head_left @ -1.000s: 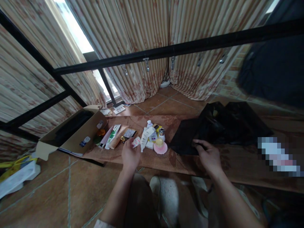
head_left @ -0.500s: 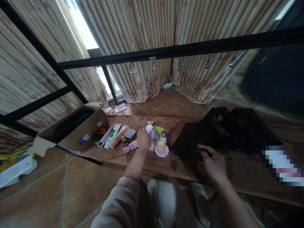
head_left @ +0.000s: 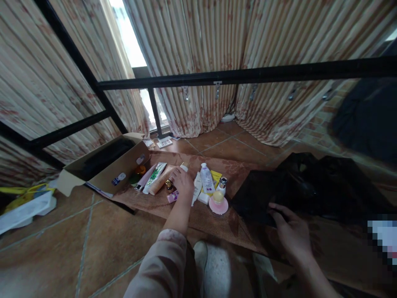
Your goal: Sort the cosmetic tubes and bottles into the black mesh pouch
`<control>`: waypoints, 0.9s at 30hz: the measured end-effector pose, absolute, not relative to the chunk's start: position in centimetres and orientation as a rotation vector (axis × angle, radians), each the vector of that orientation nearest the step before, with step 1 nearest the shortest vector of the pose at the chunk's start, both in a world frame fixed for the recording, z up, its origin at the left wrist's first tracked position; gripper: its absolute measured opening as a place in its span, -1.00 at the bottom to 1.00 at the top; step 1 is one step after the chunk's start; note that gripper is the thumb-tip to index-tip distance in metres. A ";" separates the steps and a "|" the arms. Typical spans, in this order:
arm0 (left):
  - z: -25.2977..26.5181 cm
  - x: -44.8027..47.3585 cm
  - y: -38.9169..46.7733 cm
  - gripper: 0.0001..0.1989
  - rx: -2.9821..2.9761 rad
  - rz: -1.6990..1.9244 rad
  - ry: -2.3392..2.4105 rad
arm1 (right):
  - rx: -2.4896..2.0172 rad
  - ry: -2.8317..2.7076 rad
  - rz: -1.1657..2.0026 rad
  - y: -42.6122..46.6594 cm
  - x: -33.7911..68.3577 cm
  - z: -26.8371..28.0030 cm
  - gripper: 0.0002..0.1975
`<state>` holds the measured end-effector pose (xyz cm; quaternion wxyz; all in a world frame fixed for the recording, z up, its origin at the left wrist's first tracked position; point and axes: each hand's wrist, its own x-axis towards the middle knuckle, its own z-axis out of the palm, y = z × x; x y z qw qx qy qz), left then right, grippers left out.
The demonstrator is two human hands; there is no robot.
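One black bag (head_left: 252, 194) against right fingers (head_left: 279, 207)

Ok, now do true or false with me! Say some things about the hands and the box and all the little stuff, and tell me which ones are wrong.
1. The right hand has its fingers on the black bag. True.

2. The cardboard box is shut. False: it is open, and something black shows inside.

3. The tube with green print lies between the box and the left hand. True.

4. The pink dish is in the box. False: it is on the brown cloth, near the black bag.

5. The left hand is on the black bag too. False: it is over the small things on the cloth.
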<state>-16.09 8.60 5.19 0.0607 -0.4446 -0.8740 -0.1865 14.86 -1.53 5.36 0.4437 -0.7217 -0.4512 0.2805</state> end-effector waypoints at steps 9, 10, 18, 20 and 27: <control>5.1 -14.9 8.3 -0.45 -1.507 -0.526 -2.589 | -1.784 -1.172 0.644 -1.4 15.3 4.7 -0.59; 5.2 -14.5 8.1 -0.45 -1.534 -0.521 -2.581 | -1.783 -1.177 0.645 -1.4 15.4 4.6 -0.59; 6.5 -13.3 7.2 -0.41 -1.701 -0.582 -2.576 | -1.861 -1.107 0.662 -1.5 15.2 5.4 -0.59; 6.8 -13.4 7.1 -0.39 -1.734 -0.600 -2.567 | -1.858 -1.109 0.661 -1.6 15.3 5.5 -0.60; 6.6 -13.7 7.2 -0.41 -1.870 -0.669 -2.520 | -1.859 -1.139 0.668 -1.7 15.8 5.4 -0.59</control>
